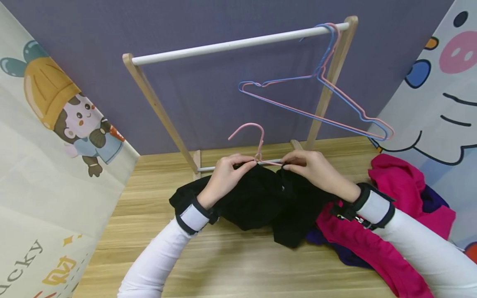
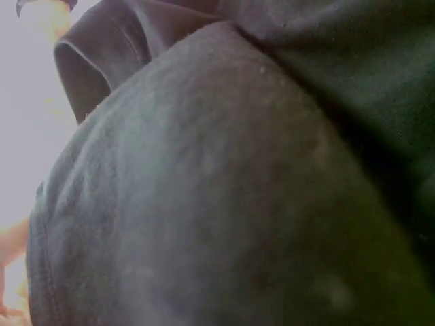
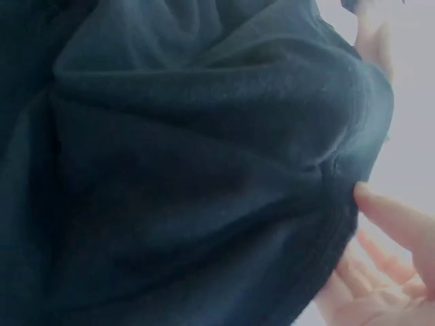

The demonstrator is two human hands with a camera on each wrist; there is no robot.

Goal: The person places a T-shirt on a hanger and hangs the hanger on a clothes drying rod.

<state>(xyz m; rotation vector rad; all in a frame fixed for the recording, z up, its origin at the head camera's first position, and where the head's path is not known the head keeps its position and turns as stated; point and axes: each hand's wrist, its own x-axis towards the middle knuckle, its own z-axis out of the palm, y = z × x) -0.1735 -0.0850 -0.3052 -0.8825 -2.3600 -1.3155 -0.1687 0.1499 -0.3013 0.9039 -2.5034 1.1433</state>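
A black shirt (image 1: 246, 203) hangs in folds between both hands, low over the wooden surface. Out of its neckline rises the hook of a pink hanger (image 1: 261, 142), and part of one hanger arm shows between the hands; the rest is hidden inside the cloth. My left hand (image 1: 229, 176) pinches the neckline just left of the hook. With thumb and fingers, my right hand (image 1: 314, 169) pinches the neckline edge to the right of it. Dark cloth (image 2: 204, 170) fills most of the left wrist view. In the right wrist view, fingertips (image 3: 367, 193) grip the shirt's seamed edge.
A small rack with a white rail (image 1: 231, 45) and wooden posts stands behind the shirt. From the rail's right end hang a blue hanger (image 1: 283, 78) and a pink hanger (image 1: 344, 99). Bright pink (image 1: 398, 182) and purple clothes (image 1: 348, 254) lie at right. Printed panels flank both sides.
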